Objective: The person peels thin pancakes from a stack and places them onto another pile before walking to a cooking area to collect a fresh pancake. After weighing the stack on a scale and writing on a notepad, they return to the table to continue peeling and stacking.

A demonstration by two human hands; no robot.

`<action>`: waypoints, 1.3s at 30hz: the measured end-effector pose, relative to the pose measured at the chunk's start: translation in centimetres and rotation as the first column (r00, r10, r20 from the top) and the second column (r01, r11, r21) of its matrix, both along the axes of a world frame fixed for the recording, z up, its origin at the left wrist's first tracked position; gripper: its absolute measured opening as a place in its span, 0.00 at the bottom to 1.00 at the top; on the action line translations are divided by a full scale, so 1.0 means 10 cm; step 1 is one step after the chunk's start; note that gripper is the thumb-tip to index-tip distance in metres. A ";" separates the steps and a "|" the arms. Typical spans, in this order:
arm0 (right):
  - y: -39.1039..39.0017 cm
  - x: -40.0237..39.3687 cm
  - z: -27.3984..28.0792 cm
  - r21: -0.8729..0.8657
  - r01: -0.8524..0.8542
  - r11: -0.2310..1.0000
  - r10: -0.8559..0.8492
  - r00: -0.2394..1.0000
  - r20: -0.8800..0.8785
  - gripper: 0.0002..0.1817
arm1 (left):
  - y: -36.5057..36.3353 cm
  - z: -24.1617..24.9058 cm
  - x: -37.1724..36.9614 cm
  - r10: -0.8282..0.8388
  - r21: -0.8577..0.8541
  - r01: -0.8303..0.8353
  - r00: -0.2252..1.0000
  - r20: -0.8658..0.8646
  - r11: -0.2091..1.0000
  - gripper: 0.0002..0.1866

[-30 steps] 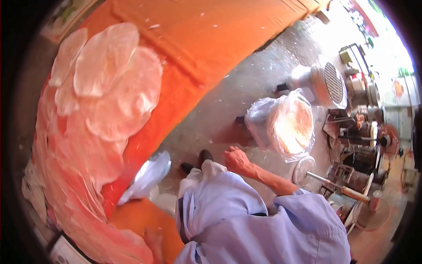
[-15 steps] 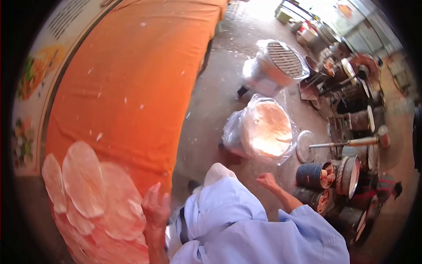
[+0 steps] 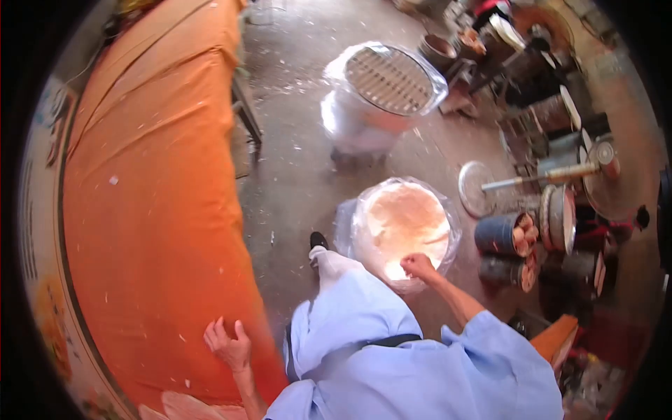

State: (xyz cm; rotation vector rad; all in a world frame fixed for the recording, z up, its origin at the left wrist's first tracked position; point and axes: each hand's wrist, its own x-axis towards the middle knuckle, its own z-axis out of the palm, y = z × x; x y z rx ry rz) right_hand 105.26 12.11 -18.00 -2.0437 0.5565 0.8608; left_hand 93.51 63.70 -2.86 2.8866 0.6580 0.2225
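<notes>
A plastic-lined basin (image 3: pixel 364 210) of thin, pale round sheets (image 3: pixel 404 222) stands on the concrete floor (image 3: pixel 294 175) just ahead of the person's knee. The right hand (image 3: pixel 418 266) reaches over its near rim, fingers curled at the edge of the stack; whether it grips a sheet cannot be told. The left hand (image 3: pixel 225 344) rests with fingers spread on the orange cloth (image 3: pixel 154 231) beside the person. Farther off stands a plastic-wrapped tub with a grille top (image 3: pixel 385 80).
</notes>
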 end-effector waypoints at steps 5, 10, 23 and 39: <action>-0.07 0.66 0.18 -0.038 0.250 0.968 -0.252 0.949 -0.189 0.12 | 0.38 0.08 0.58 0.308 -0.296 -0.326 0.945 -0.107 0.898 0.11; 0.19 1.37 0.07 0.094 0.392 0.915 -0.369 0.908 -0.200 0.07 | 0.35 0.23 1.79 0.162 -0.392 -0.128 0.985 0.053 0.911 0.09; 0.88 4.47 0.56 -0.231 0.126 0.965 -0.080 0.977 0.200 0.23 | 0.64 0.20 5.23 -0.348 -0.452 0.426 0.904 0.249 0.784 0.08; 1.12 6.74 -0.13 -0.414 -0.147 0.898 0.098 0.986 -0.137 0.57 | 0.15 0.37 9.54 -0.766 -0.320 0.740 0.640 0.062 0.592 0.08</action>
